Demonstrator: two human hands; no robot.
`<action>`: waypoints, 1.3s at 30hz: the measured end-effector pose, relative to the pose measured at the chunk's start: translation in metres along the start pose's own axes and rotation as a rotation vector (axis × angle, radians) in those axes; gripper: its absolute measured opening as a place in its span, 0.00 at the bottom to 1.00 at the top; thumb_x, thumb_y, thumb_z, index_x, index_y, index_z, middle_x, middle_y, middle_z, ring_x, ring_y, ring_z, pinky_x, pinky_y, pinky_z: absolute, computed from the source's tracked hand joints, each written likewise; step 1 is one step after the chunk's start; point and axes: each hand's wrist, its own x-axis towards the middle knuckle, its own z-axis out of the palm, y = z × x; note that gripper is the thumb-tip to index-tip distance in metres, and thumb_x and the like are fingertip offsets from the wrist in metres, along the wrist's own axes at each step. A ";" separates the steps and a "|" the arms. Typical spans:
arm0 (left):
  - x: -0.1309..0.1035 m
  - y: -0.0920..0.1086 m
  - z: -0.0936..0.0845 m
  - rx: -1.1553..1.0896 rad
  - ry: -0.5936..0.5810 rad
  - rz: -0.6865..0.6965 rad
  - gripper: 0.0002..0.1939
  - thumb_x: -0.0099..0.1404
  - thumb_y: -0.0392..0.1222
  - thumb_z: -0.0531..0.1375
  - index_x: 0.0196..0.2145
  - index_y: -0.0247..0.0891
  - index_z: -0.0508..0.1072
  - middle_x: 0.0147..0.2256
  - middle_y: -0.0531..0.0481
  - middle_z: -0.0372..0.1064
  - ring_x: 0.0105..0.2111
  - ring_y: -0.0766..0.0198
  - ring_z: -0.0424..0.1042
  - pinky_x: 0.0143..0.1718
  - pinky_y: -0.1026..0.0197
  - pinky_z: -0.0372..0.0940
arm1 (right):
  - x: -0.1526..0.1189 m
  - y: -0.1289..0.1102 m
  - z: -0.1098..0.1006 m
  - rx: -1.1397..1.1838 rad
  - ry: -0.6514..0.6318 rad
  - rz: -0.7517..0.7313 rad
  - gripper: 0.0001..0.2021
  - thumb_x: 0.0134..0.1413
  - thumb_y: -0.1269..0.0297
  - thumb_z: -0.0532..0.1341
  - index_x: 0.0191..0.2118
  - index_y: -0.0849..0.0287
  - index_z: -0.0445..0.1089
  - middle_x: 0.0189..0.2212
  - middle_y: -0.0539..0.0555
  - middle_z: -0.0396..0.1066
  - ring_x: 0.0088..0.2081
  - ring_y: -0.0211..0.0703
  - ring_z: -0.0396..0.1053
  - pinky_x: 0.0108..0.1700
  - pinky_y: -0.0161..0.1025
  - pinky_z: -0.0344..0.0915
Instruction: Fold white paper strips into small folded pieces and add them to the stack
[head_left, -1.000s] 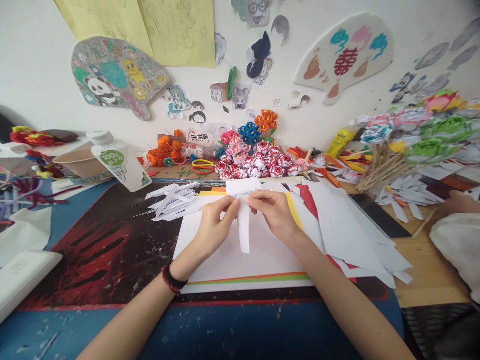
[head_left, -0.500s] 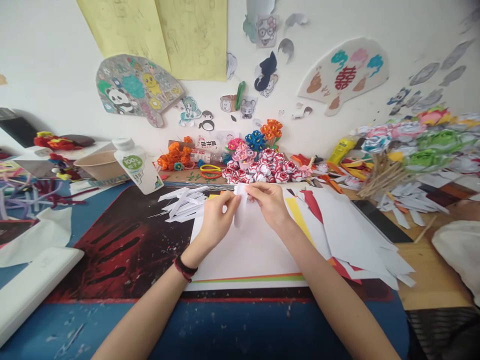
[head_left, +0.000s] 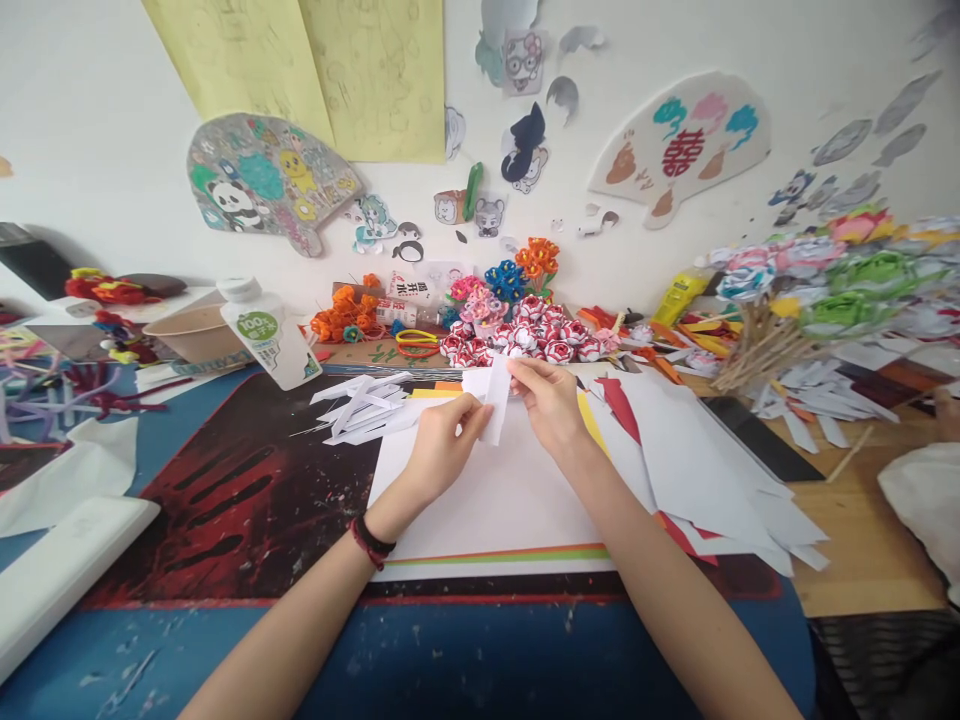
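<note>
A narrow white paper strip is held up between my two hands over a stack of paper. My left hand pinches its left side between thumb and fingers. At its upper right edge, my right hand closes its fingertips on the same strip. Beneath them lies a large white sheet, with green and orange edges of other sheets showing at its front. A pile of cut white paper strips rests just left of the stack.
A white glue bottle stands at the back left near a brown paper bowl. Red-and-white paper flowers line the wall. White paper pieces and a dark flat object lie at right. A white oblong case sits at left.
The strip has tilted and now stands out more to the right of my left fingers. My right hand has shifted slightly right and my left hand a little lower.
</note>
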 end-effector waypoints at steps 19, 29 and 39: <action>-0.005 0.006 0.004 0.080 -0.033 -0.020 0.18 0.72 0.44 0.48 0.24 0.38 0.61 0.22 0.54 0.65 0.24 0.68 0.65 0.30 0.65 0.57 | 0.007 0.001 -0.008 0.204 0.091 0.065 0.08 0.37 0.65 0.73 0.24 0.59 0.75 0.23 0.47 0.69 0.26 0.31 0.64 0.31 0.31 0.63; -0.002 0.007 -0.005 -0.205 -0.156 -0.147 0.23 0.71 0.51 0.46 0.22 0.37 0.63 0.20 0.54 0.61 0.22 0.68 0.62 0.27 0.65 0.57 | -0.002 -0.007 -0.013 0.007 -0.456 0.178 0.18 0.52 0.50 0.64 0.42 0.58 0.78 0.39 0.57 0.77 0.39 0.44 0.72 0.44 0.41 0.67; 0.003 0.007 -0.018 0.032 0.159 -0.090 0.13 0.66 0.52 0.57 0.38 0.39 0.71 0.38 0.48 0.74 0.29 0.65 0.68 0.30 0.64 0.62 | -0.012 -0.006 -0.006 -0.342 -0.559 0.055 0.18 0.52 0.57 0.66 0.47 0.56 0.76 0.43 0.56 0.77 0.46 0.49 0.72 0.49 0.44 0.67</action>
